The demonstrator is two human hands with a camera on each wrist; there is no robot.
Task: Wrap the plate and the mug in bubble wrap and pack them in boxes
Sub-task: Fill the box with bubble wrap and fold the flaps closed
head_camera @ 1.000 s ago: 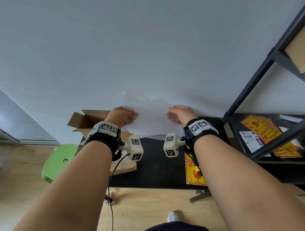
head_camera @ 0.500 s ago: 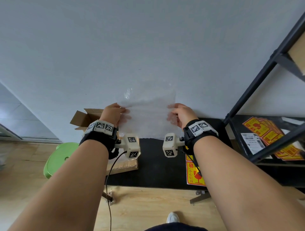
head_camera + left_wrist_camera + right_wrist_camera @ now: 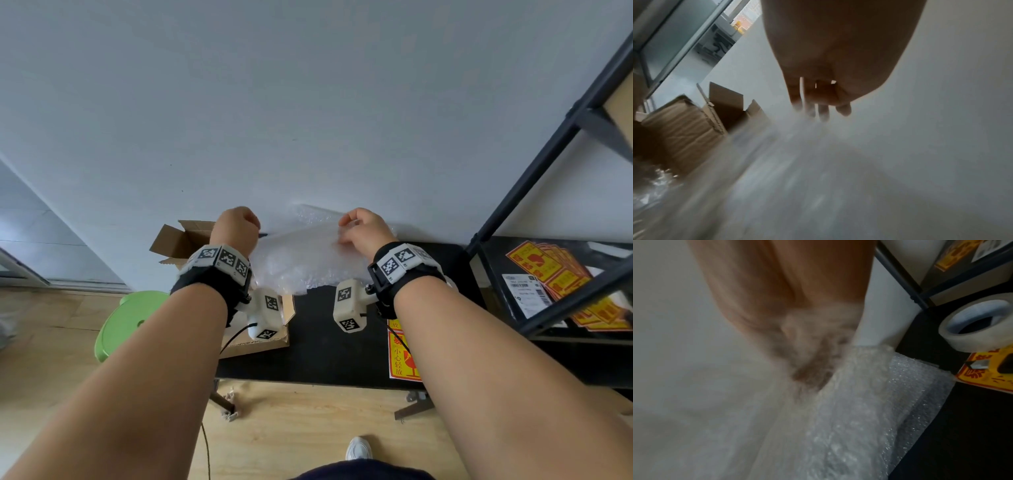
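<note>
A clear sheet of bubble wrap (image 3: 301, 260) hangs between both hands above the black table (image 3: 318, 346). My left hand (image 3: 236, 228) grips its left edge with curled fingers, and the sheet (image 3: 789, 162) streams blurred below those fingers. My right hand (image 3: 363, 228) pinches the right edge; the bubble wrap (image 3: 869, 402) drapes down from it. An open cardboard box (image 3: 185, 240) stands at the table's left, behind the left wrist. Neither plate nor mug shows in any view.
A roll of clear tape (image 3: 978, 324) sits on the table to the right, beside a yellow-red fragile sticker (image 3: 400, 356). A black metal rack (image 3: 548, 164) with more stickers (image 3: 561, 284) stands at the right. A green stool (image 3: 133, 322) is on the floor left.
The sheet was held up flat against the wall; now both hands have drawn its top edge down and towards me, so it sags lower between them. Both wrist views blur from the motion.
</note>
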